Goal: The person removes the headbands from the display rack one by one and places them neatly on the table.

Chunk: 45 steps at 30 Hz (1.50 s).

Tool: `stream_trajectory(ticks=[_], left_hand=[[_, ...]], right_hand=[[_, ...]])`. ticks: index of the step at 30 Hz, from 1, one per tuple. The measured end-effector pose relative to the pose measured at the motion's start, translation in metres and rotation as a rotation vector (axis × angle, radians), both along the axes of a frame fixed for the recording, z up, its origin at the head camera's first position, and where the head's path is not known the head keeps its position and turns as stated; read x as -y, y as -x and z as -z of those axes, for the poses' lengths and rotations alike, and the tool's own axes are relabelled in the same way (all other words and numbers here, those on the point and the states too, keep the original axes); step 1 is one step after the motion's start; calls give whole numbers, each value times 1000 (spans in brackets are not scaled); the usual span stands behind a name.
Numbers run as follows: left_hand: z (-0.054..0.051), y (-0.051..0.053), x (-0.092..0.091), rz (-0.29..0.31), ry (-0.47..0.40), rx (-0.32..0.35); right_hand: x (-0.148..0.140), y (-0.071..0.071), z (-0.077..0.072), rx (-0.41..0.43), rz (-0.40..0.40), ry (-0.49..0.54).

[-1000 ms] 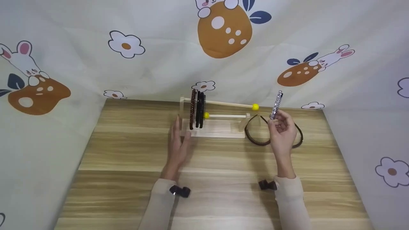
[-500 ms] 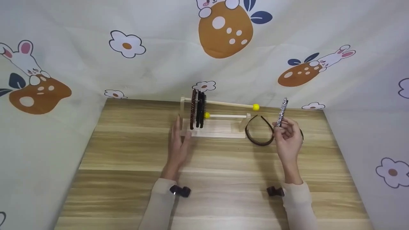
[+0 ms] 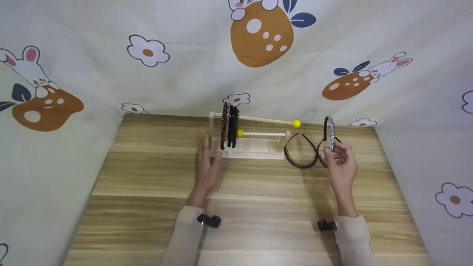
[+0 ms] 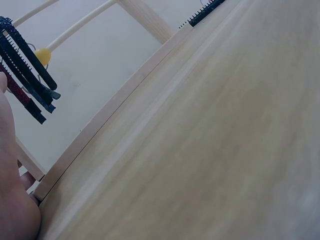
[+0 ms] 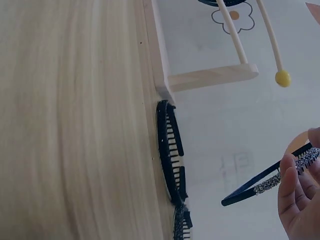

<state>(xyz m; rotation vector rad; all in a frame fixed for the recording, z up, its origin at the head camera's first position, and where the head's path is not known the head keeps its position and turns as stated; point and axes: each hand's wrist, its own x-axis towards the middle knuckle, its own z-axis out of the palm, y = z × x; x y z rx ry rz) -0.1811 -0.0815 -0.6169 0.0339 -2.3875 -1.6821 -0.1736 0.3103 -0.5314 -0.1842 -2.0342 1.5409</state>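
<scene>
Jutting beyond right grip (image 3: 343,169) | headband (image 3: 331,133) | pinched where studded (silver)

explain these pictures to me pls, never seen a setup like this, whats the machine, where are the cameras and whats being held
There is no machine here, just a person's two bare hands. The wide picture looking down comes from a camera worn on the head; the two tilted close-ups come from the small black wrist cameras.

On the wood-grain table is a wooden stand with yellow-tipped rods. A brown headband and some black headbands hang together on its upper rod. Two more dark toothed headbands lie to the right, one partly hidden behind a hand.

The left hand rests against the stand's left end. The right hand pinches a glittery silver-and-black headband, held up off the table.
</scene>
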Motion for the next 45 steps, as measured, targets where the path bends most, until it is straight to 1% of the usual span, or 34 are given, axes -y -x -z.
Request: stream_trajectory(ticks=[3,9,15,17,21,24,28,31,37,42,45], left_hand=[[0,1,0,2,0,-8],[-1,2,0,4,12,-29],[-1,2,-1,-1,21,-39],[-1,2,-1,2,17,-37],[-1,1,-1,10,-1,-31],[-1,2,-1,14,-9,-22],[-2,1,-1,11,2,-4],[-2,1,-1,6,8,-1],[-1,0,0,4,-2,-25],[0,0,1,9,-6,-23],[-1,0,0,8,-4,-16]], right_hand=[[-5,-3,0,18,10,7],[-17,-6,1,70,60,18],[-21,-15,-6,102,50,-11],[-26,-17,-4,120,54,-36],[-40,-17,6,144,66,-82],[-49,-18,9,140,56,-85],[-57,-21,10,143,48,-85],[-62,-23,11,169,36,-73],[-71,-28,13,222,-17,-60],[-79,-33,13,264,-28,-79],[-87,-35,15,302,-24,-113]])
